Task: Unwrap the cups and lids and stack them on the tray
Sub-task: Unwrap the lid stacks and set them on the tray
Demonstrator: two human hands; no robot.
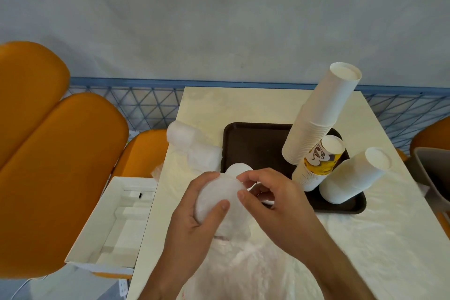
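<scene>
Both hands grasp a wrapped lid stack (216, 198): left hand (194, 221) cradling it, right hand (270, 192) seemingly pinching wrap, tray (255, 143) at one o'clock.

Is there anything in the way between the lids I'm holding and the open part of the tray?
Nothing visible. The wrapped lids sit at the tray's near-left corner; its left half is bare. The cup stacks crowd only the right side.

Three stacks of paper cups are being counted on one dark tray (253, 143): a tall white stack (319, 114), a short white stack (353, 176) and a patterned stack (319, 161). Two wrapped bundles of lids are being seen, one lying (192, 146), one held (216, 196) by two hands, left (194, 221) and right (275, 200). One table (243, 105), one open box (109, 221)
</scene>
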